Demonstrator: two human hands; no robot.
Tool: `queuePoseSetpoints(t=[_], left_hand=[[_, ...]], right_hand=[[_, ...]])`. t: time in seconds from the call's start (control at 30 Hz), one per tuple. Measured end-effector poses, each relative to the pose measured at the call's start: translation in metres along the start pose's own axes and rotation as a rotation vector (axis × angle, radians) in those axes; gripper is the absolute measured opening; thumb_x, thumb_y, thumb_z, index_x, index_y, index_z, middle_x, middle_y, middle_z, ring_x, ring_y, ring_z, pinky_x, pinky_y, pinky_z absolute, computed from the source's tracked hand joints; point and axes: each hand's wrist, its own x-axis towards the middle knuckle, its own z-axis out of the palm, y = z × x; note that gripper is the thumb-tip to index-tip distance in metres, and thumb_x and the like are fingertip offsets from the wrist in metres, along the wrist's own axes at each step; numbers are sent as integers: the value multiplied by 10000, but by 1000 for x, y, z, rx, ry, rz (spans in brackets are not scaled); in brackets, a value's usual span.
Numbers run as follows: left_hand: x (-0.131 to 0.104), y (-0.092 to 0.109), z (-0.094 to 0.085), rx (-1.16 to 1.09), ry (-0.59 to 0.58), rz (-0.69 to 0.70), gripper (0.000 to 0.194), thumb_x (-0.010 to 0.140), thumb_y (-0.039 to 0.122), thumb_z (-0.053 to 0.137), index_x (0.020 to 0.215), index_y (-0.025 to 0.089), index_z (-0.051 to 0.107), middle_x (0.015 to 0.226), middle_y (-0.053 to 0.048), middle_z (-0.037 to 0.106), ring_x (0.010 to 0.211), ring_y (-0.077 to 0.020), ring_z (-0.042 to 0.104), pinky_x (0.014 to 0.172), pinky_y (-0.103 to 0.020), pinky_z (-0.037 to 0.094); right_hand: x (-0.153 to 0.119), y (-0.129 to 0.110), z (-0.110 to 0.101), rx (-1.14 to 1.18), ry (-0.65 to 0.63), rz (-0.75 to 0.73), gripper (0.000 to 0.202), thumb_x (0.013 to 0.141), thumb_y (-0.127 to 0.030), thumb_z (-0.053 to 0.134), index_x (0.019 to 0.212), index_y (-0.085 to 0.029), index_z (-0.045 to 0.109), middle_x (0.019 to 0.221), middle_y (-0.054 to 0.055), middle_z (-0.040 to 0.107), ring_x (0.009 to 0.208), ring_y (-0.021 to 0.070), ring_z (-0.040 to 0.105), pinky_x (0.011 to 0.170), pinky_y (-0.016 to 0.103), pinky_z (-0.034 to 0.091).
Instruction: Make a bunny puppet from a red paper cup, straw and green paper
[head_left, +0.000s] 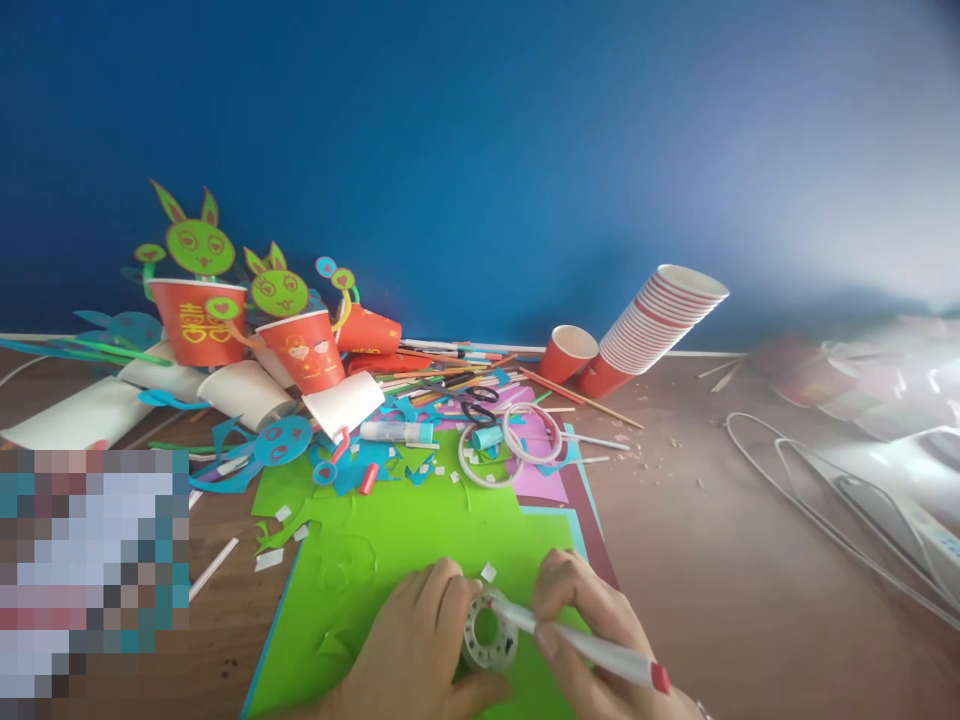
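Note:
My left hand (409,640) presses a small pale tape roll (493,657) flat against the bright green paper (420,520), fingers curled round its left side. In my right hand (600,600) is a white marker (611,655) with a red end, slanting so that its tip meets the upper part of the roll. Through the roll's middle hole the green paper shows. A little white scrap (488,572) lies between the two hands, just above the roll.
Rabbit figures in red paper cups (201,325) stand at the left. Two pale rings (491,483), scissors (480,410), a glue stick (394,432) and scraps spread beyond the paper. A leaning cup stack (652,315) is at back right, near a white cable (817,520).

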Motion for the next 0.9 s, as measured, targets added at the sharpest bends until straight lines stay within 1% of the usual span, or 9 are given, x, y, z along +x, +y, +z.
queuePoseSetpoints(t=[0.07,0.17,0.2,0.27,0.33,0.4,0.53,0.73,0.9], left_hand=[[-1,-2,3,17,59,37,466,760,535,625,1025,160,547,925,-65,588,828,-235,567,708,-345,468],[-1,-5,6,31,117,82,464,764,533,622,1026,161,530,909,-58,586,800,-226,575,684,-335,472],[-1,-5,7,33,135,95,463,771,542,607,1022,161,525,901,-57,583,784,-223,576,669,-334,473],[0,-6,9,36,172,116,455,793,562,563,1006,162,517,884,-55,575,755,-218,576,643,-332,471],[-1,-6,10,34,201,126,457,804,587,526,988,168,512,871,-50,566,742,-215,573,634,-331,470],[-2,-6,10,22,212,119,459,804,602,512,974,175,507,869,-45,553,737,-210,567,634,-327,467],[-3,-6,10,-13,198,96,435,802,586,528,973,187,499,897,-40,529,746,-203,553,647,-322,459],[-2,-3,7,-33,83,27,377,808,521,564,996,200,501,914,-36,514,769,-206,535,664,-327,439],[-2,1,2,-61,24,-30,346,792,448,613,1008,196,516,938,-40,518,800,-211,519,691,-333,416]], right_hand=[[3,-1,0,-41,2,-59,147,781,-97,430,717,-227,405,644,-23,493,589,141,485,580,274,382],[6,5,7,-112,12,-136,169,739,-61,431,715,-225,397,617,-29,499,563,132,483,579,273,368],[7,8,10,-132,23,-181,171,727,-55,433,723,-223,402,611,-31,503,565,130,484,581,272,360],[7,14,16,-150,79,-339,160,712,-64,433,730,-219,400,576,-43,490,546,123,459,557,262,320],[5,17,19,-207,65,-441,145,712,-75,440,733,-214,404,569,-43,490,549,124,445,555,266,295],[4,15,19,-298,-2,-475,143,725,-70,451,727,-209,413,575,-36,494,560,130,439,565,275,290],[2,2,14,-461,-113,-495,174,756,-46,461,690,-203,421,579,-22,492,558,136,431,573,285,297],[4,-4,15,-580,-160,-537,176,742,-45,458,665,-201,430,571,-17,487,546,139,412,561,288,286],[6,-6,16,-634,-156,-559,199,777,-64,436,636,-202,417,568,-14,477,545,142,412,568,291,281]])
